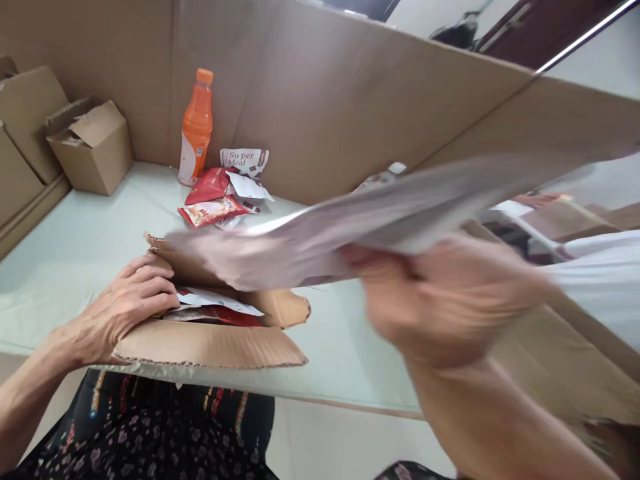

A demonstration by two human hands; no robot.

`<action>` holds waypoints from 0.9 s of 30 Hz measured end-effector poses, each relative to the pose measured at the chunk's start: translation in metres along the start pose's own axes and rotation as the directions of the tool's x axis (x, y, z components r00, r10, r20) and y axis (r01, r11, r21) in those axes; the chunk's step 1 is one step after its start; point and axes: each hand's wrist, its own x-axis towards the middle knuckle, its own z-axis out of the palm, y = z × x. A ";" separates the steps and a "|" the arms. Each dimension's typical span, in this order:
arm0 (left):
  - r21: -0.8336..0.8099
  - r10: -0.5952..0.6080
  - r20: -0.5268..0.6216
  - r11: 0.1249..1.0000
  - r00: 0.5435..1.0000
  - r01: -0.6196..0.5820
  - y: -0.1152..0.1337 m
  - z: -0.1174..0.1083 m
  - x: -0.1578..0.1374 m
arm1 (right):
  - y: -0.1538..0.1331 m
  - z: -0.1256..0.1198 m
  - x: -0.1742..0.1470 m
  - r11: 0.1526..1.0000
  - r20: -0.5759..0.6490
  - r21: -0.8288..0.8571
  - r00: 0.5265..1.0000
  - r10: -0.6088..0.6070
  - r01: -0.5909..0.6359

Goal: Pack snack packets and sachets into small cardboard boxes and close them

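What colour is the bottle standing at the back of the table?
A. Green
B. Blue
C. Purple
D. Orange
D: the bottle is orange with an orange cap, standing upright on the table against the cardboard wall, just behind the snack packets.

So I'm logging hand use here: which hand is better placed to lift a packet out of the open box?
Probably the left hand. It rests on the cardboard box, fingers at the packets inside. The right hand is blurred, off to the side, gripping a flat grey sheet.
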 end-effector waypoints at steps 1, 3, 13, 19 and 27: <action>-0.013 0.007 0.007 1.000 1.000 -0.007 0.000 -0.001 -0.001 | -0.009 0.010 -0.001 0.994 -0.004 0.024 0.994 -0.109 0.110; -0.030 0.017 0.013 0.999 1.000 -0.017 -0.001 -0.001 -0.002 | -0.018 0.028 0.001 0.961 0.082 0.016 0.958 -0.276 0.276; -0.047 -0.005 -0.025 0.999 1.000 0.004 -0.004 0.003 -0.006 | -0.019 0.090 0.009 0.980 0.888 -0.137 0.456 0.056 0.147; 0.017 -0.080 -0.192 0.996 0.978 0.085 -0.007 0.016 -0.013 | -0.013 0.072 0.008 0.978 0.813 -0.089 0.580 -0.040 0.191; 0.015 -0.029 -0.151 0.999 0.988 0.032 -0.013 0.021 -0.014 | 0.096 0.057 0.053 0.949 0.177 -0.254 0.956 0.235 -0.186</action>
